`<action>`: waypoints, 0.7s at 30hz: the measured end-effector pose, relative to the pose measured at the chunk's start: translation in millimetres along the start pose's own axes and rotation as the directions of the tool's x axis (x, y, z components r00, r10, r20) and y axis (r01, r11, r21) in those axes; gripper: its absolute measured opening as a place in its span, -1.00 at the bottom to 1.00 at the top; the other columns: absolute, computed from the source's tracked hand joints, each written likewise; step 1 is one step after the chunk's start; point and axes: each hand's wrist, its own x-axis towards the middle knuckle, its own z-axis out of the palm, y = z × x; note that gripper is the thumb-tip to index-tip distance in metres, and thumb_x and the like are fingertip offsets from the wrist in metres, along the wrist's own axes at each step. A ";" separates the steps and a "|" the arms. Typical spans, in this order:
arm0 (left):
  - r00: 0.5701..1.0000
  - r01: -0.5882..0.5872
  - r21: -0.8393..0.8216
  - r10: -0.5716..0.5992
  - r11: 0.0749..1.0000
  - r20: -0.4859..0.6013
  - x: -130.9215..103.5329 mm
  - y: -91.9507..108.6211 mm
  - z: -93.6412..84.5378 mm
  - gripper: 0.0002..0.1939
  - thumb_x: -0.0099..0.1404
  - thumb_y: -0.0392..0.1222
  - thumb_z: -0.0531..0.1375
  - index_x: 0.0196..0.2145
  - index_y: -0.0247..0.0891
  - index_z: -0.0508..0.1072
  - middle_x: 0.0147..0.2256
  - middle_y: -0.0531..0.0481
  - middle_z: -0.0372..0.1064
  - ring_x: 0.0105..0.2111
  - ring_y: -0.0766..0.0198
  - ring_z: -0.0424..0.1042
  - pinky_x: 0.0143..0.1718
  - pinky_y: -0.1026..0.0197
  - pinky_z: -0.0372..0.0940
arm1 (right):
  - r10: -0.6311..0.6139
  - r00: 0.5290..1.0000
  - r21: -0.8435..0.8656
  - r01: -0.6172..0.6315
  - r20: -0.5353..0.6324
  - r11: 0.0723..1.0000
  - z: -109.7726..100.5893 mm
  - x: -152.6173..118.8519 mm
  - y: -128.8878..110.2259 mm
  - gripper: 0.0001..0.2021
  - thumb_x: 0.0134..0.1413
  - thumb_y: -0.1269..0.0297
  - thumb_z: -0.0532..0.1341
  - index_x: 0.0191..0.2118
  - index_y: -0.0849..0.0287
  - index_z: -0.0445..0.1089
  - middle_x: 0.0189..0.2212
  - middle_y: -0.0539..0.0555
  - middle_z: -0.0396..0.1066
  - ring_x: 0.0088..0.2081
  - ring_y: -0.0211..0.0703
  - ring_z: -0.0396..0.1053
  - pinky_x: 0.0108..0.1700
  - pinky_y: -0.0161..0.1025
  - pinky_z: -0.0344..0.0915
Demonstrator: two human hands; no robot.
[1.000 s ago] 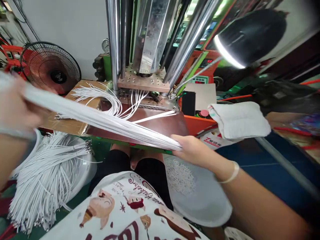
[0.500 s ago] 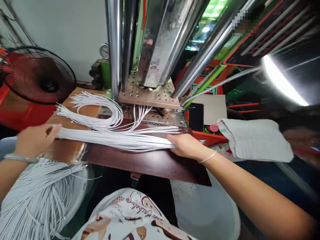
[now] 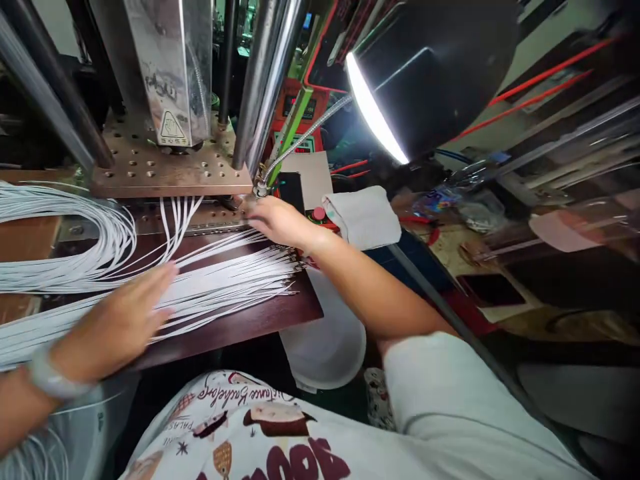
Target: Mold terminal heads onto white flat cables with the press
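A bundle of white cables [image 3: 220, 287] lies spread across the dark brown board [image 3: 285, 310], its tips fanned out toward the right. My left hand [image 3: 115, 320] is over the bundle's left part, fingers stretched out and somewhat blurred; whether it touches the cables I cannot tell. At the right end of the machine's lower metal plate [image 3: 150, 217], my right hand [image 3: 277, 223] reaches in under the perforated upper plate [image 3: 170, 167]. Its fingertips are partly hidden and smeared. A few white cables [image 3: 177, 223] run into the gap between the plates, left of that hand.
A looped coil of white cables [image 3: 107, 233] rests left of the gap. Metal columns [image 3: 260, 80] rise above. Right of the machine are a lit lamp [image 3: 377, 110], a red button [image 3: 319, 214] and a folded white cloth [image 3: 367, 217]. A pale bucket [image 3: 330, 340] stands below the board.
My right hand has let go of the bundle and moved up to the lower plate. My left hand has released its end and shifted along the cables. The view has swung right.
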 end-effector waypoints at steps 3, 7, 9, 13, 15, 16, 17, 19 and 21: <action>0.989 0.026 0.143 -0.047 0.989 0.139 59.5 60.7 32.2 -0.01 0.38 0.42 -0.09 0.38 -0.54 0.21 0.39 -0.46 0.13 0.41 -0.26 0.13 0.40 -0.23 0.12 | -0.021 0.983 -0.088 0.037 0.180 0.995 14.6 50.5 -7.6 -0.71 0.25 0.39 0.23 0.06 0.29 0.47 0.04 0.31 0.46 0.16 0.15 0.29 0.16 -0.01 0.19; 0.990 -0.091 0.222 0.064 0.971 0.128 67.7 79.3 51.1 0.11 0.27 0.54 0.02 0.39 -0.53 0.21 0.41 -0.53 0.03 0.42 -0.38 0.08 0.41 -0.30 0.04 | -0.020 0.979 -0.148 0.051 0.204 0.988 5.5 47.8 -10.1 -0.68 0.24 0.45 0.19 0.09 0.27 0.43 0.08 0.32 0.45 0.19 0.22 0.24 0.16 0.05 0.14; 0.994 -0.067 0.251 0.044 0.966 0.096 66.0 75.3 53.8 0.10 0.29 0.51 0.00 0.40 -0.53 0.17 0.42 -0.54 0.01 0.42 -0.34 0.08 0.41 -0.31 0.01 | 0.070 0.992 -0.163 -0.053 0.106 0.985 -3.8 21.4 -16.7 -0.68 0.29 0.47 0.10 0.10 0.28 0.42 0.08 0.33 0.45 0.15 0.23 0.27 0.15 0.08 0.16; 0.993 0.065 0.290 -0.090 0.955 0.073 75.4 75.1 58.2 0.06 0.33 0.44 -0.01 0.42 -0.58 0.12 0.41 -0.55 0.03 0.42 -0.33 0.08 0.39 -0.36 -0.01 | 0.108 0.986 -0.037 -0.113 -0.125 0.993 11.3 -51.5 -56.2 -0.59 0.45 0.22 -0.01 0.21 0.28 0.37 0.21 0.35 0.39 0.27 0.21 0.24 0.28 0.11 0.17; 0.996 0.038 0.301 -0.062 0.953 0.070 77.5 80.2 59.5 0.04 0.35 0.41 -0.01 0.40 -0.61 0.15 0.40 -0.57 0.03 0.41 -0.38 0.09 0.37 -0.42 -0.02 | 0.025 0.989 -0.006 -0.026 -0.147 1.000 38.4 -86.5 -80.5 -0.38 0.40 -0.06 0.08 0.36 0.29 0.22 0.37 0.36 0.23 0.41 0.23 0.11 0.40 0.16 0.07; 0.997 0.017 0.307 -0.040 0.951 0.071 77.3 82.9 59.7 0.03 0.36 0.40 -0.01 0.39 -0.62 0.16 0.40 -0.59 0.03 0.40 -0.41 0.10 0.35 -0.45 -0.02 | 0.003 0.990 -0.004 -0.004 -0.143 1.000 53.1 -100.6 -90.8 -0.26 0.35 -0.16 0.12 0.40 0.30 0.16 0.40 0.39 0.18 0.44 0.25 0.08 0.43 0.19 0.04; 0.997 0.001 0.315 -0.025 0.949 0.072 76.7 85.2 59.6 0.02 0.36 0.39 -0.02 0.39 -0.63 0.17 0.39 -0.61 0.03 0.39 -0.43 0.11 0.33 -0.47 -0.01 | 0.000 0.990 -0.004 0.000 -0.139 1.000 66.3 -111.2 -99.2 -0.18 0.32 -0.21 0.13 0.43 0.33 0.12 0.42 0.42 0.15 0.45 0.26 0.06 0.45 0.22 0.01; 0.997 -0.007 0.332 -0.020 0.943 0.076 76.0 88.7 59.0 0.00 0.37 0.37 -0.02 0.39 -0.63 0.17 0.39 -0.62 0.03 0.38 -0.45 0.13 0.30 -0.50 0.03 | 0.028 0.989 -0.009 -0.030 -0.148 1.000 83.8 -120.4 -108.9 -0.12 0.31 -0.24 0.12 0.44 0.42 0.08 0.41 0.47 0.14 0.46 0.27 0.06 0.46 0.24 -0.01; 0.996 -0.006 0.344 -0.025 0.939 0.086 76.1 91.1 58.9 -0.02 0.38 0.34 -0.01 0.39 -0.64 0.17 0.39 -0.62 0.03 0.38 -0.44 0.12 0.30 -0.49 0.04 | 0.054 0.983 -0.019 -0.058 -0.173 0.998 88.5 -115.2 -109.2 -0.10 0.33 -0.25 0.09 0.45 0.47 0.07 0.44 0.47 0.09 0.49 0.25 0.01 0.49 0.24 -0.05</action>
